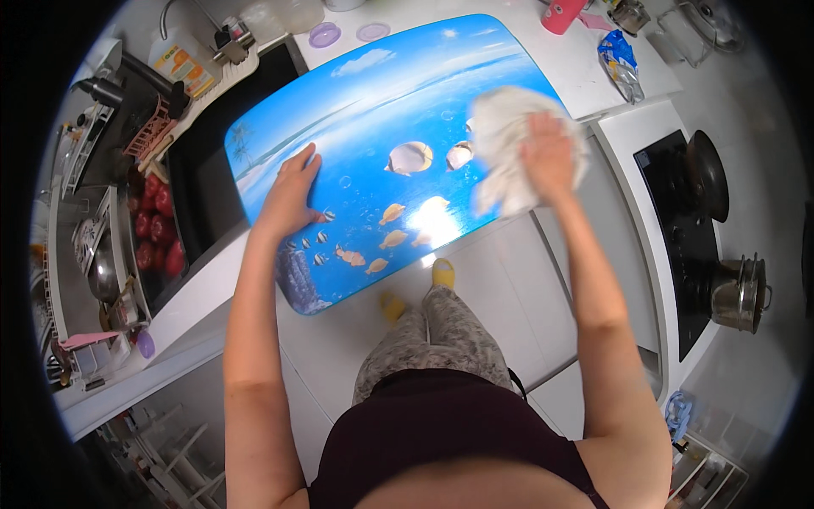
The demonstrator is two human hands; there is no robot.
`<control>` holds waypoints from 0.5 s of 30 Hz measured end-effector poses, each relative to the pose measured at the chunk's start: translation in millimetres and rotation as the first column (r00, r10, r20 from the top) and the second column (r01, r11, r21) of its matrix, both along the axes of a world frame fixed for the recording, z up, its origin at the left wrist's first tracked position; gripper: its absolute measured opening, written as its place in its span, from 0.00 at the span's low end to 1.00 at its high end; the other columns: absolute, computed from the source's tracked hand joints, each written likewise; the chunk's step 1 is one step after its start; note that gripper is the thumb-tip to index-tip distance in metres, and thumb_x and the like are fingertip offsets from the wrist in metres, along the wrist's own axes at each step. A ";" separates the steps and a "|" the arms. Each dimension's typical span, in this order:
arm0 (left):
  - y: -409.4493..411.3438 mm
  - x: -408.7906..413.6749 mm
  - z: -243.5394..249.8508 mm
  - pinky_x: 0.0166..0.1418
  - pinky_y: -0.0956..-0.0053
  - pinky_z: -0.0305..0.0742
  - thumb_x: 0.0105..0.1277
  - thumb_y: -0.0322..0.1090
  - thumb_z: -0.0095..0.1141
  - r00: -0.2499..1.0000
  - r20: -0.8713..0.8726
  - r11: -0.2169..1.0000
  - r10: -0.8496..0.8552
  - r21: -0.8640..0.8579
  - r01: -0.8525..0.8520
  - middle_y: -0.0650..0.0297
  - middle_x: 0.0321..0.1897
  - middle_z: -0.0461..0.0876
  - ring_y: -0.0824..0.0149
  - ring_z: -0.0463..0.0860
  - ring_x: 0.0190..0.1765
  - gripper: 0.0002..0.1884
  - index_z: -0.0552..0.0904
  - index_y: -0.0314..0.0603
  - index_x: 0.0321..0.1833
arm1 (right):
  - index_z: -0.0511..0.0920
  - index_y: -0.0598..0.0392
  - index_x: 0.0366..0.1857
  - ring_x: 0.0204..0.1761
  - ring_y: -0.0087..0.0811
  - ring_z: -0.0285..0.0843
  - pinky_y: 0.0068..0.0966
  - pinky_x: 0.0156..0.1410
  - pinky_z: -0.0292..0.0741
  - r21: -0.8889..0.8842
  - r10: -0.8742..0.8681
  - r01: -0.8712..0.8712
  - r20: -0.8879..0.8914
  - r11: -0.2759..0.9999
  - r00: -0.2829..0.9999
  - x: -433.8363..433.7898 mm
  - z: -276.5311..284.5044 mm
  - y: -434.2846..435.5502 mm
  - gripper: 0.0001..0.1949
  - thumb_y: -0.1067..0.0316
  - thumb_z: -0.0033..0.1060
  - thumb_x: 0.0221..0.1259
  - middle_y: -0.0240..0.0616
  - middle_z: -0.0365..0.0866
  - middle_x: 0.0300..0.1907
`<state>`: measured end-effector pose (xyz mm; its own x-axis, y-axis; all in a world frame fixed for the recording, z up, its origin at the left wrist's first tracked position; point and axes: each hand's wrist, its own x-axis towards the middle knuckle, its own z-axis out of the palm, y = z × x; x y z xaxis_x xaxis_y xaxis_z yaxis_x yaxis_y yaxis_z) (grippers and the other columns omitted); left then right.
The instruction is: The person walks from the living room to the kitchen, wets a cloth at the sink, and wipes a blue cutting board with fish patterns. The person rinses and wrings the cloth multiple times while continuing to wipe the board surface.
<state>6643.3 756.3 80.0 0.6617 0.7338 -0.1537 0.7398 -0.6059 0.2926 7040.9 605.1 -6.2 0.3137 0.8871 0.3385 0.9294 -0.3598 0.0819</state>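
Note:
A large glossy panel (381, 121) with rounded corners, printed with a sea scene of fish, shells and sky, lies across the counter corner and partly over the sink. Its near edge juts out above the floor. My left hand (289, 194) rests on the panel's left part, thumb and fingers spread. On the right part, my right hand (548, 153) presses a crumpled off-white cloth (499, 133) against the surface; hand and cloth are blurred. A bright reflection covers some of the printed fish near the front edge.
Left of the panel are a dark sink (210, 178) and red fruit or vegetables (156, 223). A black cooktop (674, 235) at right carries a pan (707, 175) and a steel pot (738, 292). Behind sit purple lids (325, 35) and a blue packet (620, 63).

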 end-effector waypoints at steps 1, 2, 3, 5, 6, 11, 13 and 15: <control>1.2 0.0 -1.1 0.75 0.67 0.58 0.33 0.26 0.76 1.000 0.000 1.000 -0.005 0.002 0.005 0.58 0.73 0.55 0.56 0.57 0.73 0.52 0.65 0.39 0.69 | 0.57 0.49 0.71 0.75 0.50 0.44 0.48 0.74 0.48 -0.030 -0.078 0.077 -0.038 0.997 0.996 30.2 6.2 -2.3 0.33 0.46 0.45 0.65 0.47 0.50 0.74; 2.0 -1.7 -2.8 0.75 0.67 0.58 0.33 0.26 0.76 1.000 -0.002 1.000 -0.008 0.002 0.008 0.58 0.73 0.55 0.56 0.57 0.73 0.52 0.65 0.39 0.69 | 0.56 0.50 0.72 0.75 0.52 0.44 0.49 0.74 0.47 -0.066 -0.154 0.149 -0.075 0.987 0.985 42.8 11.7 -2.3 0.33 0.46 0.43 0.66 0.49 0.49 0.74; 2.3 -4.2 -4.2 0.75 0.67 0.58 0.33 0.26 0.76 1.000 -0.010 1.000 -0.009 0.000 0.009 0.58 0.73 0.55 0.56 0.57 0.73 0.51 0.65 0.39 0.69 | 0.56 0.52 0.71 0.75 0.53 0.44 0.49 0.74 0.47 -0.052 -0.185 0.182 -0.062 0.982 0.981 36.6 10.8 1.0 0.33 0.46 0.43 0.66 0.51 0.49 0.74; 3.0 -5.6 -7.4 0.74 0.67 0.58 0.38 0.23 0.72 0.999 0.015 0.999 -0.046 0.022 0.045 0.57 0.73 0.56 0.54 0.58 0.73 0.47 0.66 0.39 0.68 | 0.56 0.54 0.71 0.75 0.55 0.43 0.50 0.74 0.47 -0.024 -0.252 0.251 -0.034 0.968 0.967 19.9 7.2 7.2 0.34 0.46 0.42 0.66 0.56 0.49 0.73; 5.5 -7.4 -8.6 0.74 0.67 0.58 0.41 0.22 0.69 0.998 0.025 0.998 -0.060 0.035 0.059 0.56 0.73 0.57 0.54 0.58 0.73 0.44 0.67 0.39 0.68 | 0.58 0.60 0.69 0.75 0.57 0.42 0.49 0.75 0.45 -0.038 -0.225 0.224 -0.029 0.974 0.974 1.4 5.9 9.1 0.35 0.44 0.42 0.66 0.61 0.49 0.72; 21.2 -12.7 -19.5 0.73 0.66 0.58 0.48 0.16 0.49 0.991 0.058 0.991 -0.121 0.064 0.117 0.52 0.70 0.62 0.50 0.61 0.71 0.33 0.72 0.37 0.64 | 0.58 0.67 0.67 0.76 0.54 0.39 0.46 0.78 0.38 0.042 0.192 -0.187 -0.217 0.981 0.957 -175.0 8.3 32.5 0.39 0.44 0.51 0.61 0.63 0.46 0.72; 28.5 -11.5 -18.5 0.73 0.66 0.58 0.49 0.16 0.49 0.988 0.075 0.990 -0.138 0.030 0.137 0.52 0.69 0.63 0.50 0.62 0.70 0.32 0.73 0.37 0.63 | 0.57 0.66 0.68 0.76 0.53 0.41 0.46 0.77 0.39 0.030 0.304 -0.317 -0.389 0.948 0.870 -248.8 20.0 39.6 0.42 0.41 0.52 0.58 0.63 0.50 0.71; 35.5 -11.7 -23.5 0.73 0.66 0.58 0.50 0.16 0.49 0.989 0.064 0.991 -0.133 0.033 0.132 0.52 0.69 0.63 0.50 0.63 0.69 0.31 0.73 0.36 0.63 | 0.59 0.65 0.67 0.75 0.53 0.43 0.47 0.77 0.40 0.146 0.481 -0.462 -0.375 0.875 0.793 -312.1 15.8 32.3 0.42 0.41 0.54 0.57 0.62 0.52 0.70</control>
